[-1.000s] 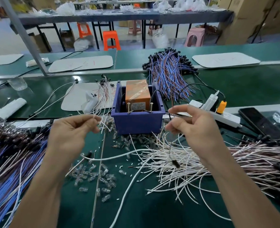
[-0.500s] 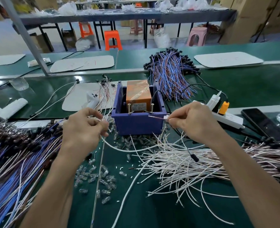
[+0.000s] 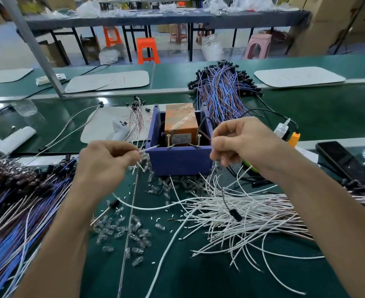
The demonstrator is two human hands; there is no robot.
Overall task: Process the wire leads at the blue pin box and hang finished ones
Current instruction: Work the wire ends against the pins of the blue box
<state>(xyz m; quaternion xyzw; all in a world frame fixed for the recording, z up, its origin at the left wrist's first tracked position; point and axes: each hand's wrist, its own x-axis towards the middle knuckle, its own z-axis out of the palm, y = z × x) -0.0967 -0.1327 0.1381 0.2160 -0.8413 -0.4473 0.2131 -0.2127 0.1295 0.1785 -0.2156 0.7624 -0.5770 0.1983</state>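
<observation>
- The box (image 3: 179, 161) sits at the centre of the green bench, with two upright pins (image 3: 168, 141) at its front wall and an orange block (image 3: 181, 123) inside
- The hands are apart, one at each side of the box
- The left hand (image 3: 106, 162) pinches a white lead (image 3: 150, 148) between thumb and fingertip; the free tip points at the box's front left corner, near the left pin
- The right hand (image 3: 244, 145) pinches a dark lead (image 3: 205, 136) near its end, which lies just beside the right pin; whether it touches the pin cannot be told
- The rest of the dark lead hangs below the hand to a black plug (image 3: 235, 215)
- Handling, judged: the leads are very light, thin and limp; an unsupported length droops and swings, and the plug end will drag its lead sideways
- Grip point, judged: take hold close behind the bare tip, leaving only a short stub free; a short stub stays stiff enough to aim at a pin
- The insulation looks smooth, so a firm pinch is needed to stop slip; stripped strands are likely to bend or fray if squeezed
- Risk, judged: the loose pile (image 3: 252, 214) of white leads in front of the box can snag the hanging plug; lift the lead clear before carrying it off to hang
- Clear caps (image 3: 123, 230) lie scattered near the left forearm and probably roll easily; keep the wrist off them
</observation>
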